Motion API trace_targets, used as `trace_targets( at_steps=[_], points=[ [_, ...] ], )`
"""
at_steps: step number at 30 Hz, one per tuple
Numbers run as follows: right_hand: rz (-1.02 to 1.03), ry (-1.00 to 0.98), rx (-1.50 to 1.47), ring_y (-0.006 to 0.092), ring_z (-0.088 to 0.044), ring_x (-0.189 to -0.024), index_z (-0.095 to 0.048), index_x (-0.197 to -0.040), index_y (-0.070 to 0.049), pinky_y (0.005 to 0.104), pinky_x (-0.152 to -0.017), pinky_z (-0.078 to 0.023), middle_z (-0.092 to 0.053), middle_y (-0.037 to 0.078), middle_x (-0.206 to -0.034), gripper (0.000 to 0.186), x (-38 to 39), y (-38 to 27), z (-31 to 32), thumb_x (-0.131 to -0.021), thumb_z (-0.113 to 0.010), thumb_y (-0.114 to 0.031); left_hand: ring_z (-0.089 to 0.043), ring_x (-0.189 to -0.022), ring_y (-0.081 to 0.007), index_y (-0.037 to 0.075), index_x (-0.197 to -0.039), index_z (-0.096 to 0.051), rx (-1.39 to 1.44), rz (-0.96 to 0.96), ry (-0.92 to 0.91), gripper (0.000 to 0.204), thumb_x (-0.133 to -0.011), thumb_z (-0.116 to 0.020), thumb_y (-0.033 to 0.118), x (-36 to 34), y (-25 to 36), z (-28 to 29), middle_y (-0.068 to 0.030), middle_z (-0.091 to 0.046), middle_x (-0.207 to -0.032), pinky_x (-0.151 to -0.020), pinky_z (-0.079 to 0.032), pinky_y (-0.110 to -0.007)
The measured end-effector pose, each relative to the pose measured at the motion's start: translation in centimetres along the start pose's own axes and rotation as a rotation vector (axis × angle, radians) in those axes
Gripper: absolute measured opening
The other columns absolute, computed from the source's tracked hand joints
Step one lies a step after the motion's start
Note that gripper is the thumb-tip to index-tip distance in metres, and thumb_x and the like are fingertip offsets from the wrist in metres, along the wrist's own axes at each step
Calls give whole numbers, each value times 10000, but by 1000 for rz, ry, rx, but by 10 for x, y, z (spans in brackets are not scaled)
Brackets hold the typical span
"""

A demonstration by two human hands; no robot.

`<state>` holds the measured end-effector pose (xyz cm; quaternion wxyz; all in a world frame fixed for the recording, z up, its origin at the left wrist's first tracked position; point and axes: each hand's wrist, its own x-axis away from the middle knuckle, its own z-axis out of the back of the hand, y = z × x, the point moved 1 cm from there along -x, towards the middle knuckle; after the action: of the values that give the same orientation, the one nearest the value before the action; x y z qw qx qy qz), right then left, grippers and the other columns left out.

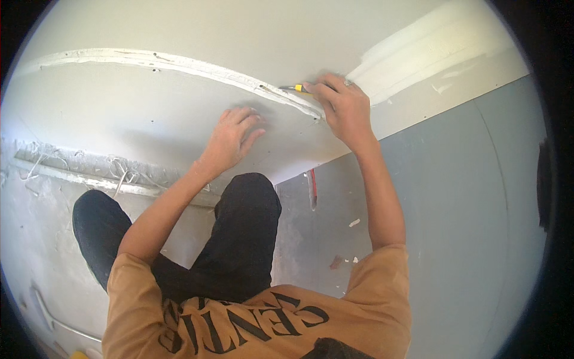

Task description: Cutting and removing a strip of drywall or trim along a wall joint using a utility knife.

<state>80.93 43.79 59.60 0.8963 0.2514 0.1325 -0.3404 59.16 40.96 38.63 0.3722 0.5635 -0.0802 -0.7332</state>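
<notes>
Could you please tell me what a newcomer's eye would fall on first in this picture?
Probably the small yellow-and-black pointed tool in the right hand, over the right-hand stretch of the long white band crossing the pale grey board. Next might come the broad, brighter white patch at the board's upper right. The left hand, fingers bent, is just below the band; whether it touches the board is unclear.

Yellow tool [298,88] in right fingers [323,91]

A scuffed grey floor [54,257] carries a bent pale rod [45,310] at lower left; white flakes [354,223] and a reddish-brown fragment [336,262] lie farther right.
</notes>
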Motion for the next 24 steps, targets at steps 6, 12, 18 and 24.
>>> trace_targets(
  at_steps=[6,12,18,24],
  points=[
    [7,-32,-26,260,-726,-971,-810,-1171,-172,418,-843,-572,-736,10,-1108,268,1,7,10,-933,-746,-67,-638,-1222,-378,68,-1247,-741,-51,-13,16,250,-1022,-765,174,1,-7,7,-155,-696,-1290,-1078,-491,-475],
    [-270,-129,-310,288,-719,-1006,-805,-1252,-143,398,-858,-578,-746,42,-1160,314,17,21,25,-947,-781,-70,-639,-1221,-388,51,-1246,-729,-10,-12,38,243,-1022,-743,144,-5,-6,17,-162,-695,-1260,-1066,-480,-487],
    [-156,19,-321,308,-713,-962,-809,-1282,-161,402,-840,-576,-746,59,-1139,339,27,12,14,-952,-787,-88,-640,-1218,-378,50,-1247,-725,-119,-62,191,269,-987,-766,105,-28,-18,21,-160,-691,-1265,-1066,-488,-481],
    [40,53,-180,275,-693,-873,-810,-1302,-222,396,-779,-562,-726,32,-1071,367,-11,-18,-13,-959,-757,-105,-644,-1233,-382,40,-1209,-742,-176,18,218,248,-968,-777,87,-23,-37,34,-164,-695,-1263,-1070,-513,-489]
  ],
)
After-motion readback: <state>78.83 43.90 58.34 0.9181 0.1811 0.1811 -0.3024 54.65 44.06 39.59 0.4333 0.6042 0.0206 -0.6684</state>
